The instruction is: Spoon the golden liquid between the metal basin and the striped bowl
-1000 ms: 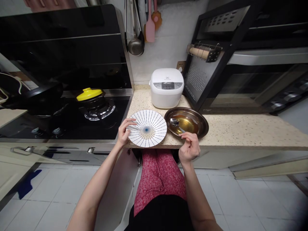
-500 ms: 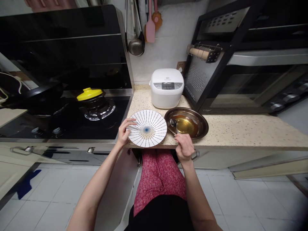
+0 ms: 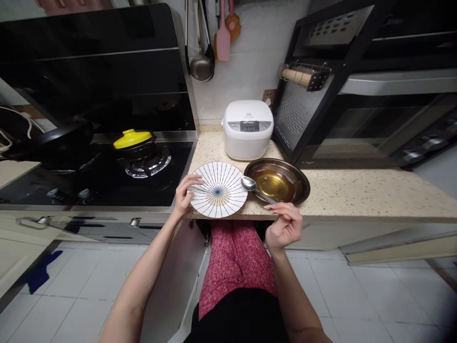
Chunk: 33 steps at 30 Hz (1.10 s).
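My left hand (image 3: 185, 193) grips the left rim of a white plate (image 3: 228, 202) with dark radiating lines, thumb and fingers closed on its edge. My right hand (image 3: 284, 226) pinches the handle of a metal spoon (image 3: 249, 183). The spoon's bowl is over the gap where the plate's right rim meets a metal basin (image 3: 303, 186). Yellowish liquid (image 3: 274, 185) lies in the basin. Whether the spoon carries anything is too small to tell.
Behind the plate stands a white rice cooker (image 3: 249, 131). To the left is a gas stove with a yellow-lidded pot (image 3: 132, 139) and a black wok (image 3: 53, 143). An oven (image 3: 357, 124) in a black rack stands at the right. Ladles (image 3: 202, 67) hang on the wall.
My right hand has moved right and turned. The spoon has risen out of the basin, its bowl shifting left to the plate's rim. My left hand and the plate stay put.
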Each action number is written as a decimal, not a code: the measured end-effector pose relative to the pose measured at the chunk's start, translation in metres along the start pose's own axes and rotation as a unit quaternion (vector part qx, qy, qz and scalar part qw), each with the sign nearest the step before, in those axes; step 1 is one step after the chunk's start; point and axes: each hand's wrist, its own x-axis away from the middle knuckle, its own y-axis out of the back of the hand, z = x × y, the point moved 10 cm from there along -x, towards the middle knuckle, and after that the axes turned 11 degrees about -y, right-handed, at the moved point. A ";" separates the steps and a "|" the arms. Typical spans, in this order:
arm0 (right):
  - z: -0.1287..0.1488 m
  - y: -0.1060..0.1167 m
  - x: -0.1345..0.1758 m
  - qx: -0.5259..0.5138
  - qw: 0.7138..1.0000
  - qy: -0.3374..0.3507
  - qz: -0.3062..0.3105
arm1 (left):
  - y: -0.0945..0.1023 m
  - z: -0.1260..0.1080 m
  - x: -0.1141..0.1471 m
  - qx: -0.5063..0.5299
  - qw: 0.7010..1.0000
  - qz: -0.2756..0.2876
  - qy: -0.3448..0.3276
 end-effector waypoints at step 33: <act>-0.033 -0.051 0.035 -0.018 0.977 -0.112 0.179 | 0.001 -0.003 0.000 -0.004 1.000 0.000 -0.005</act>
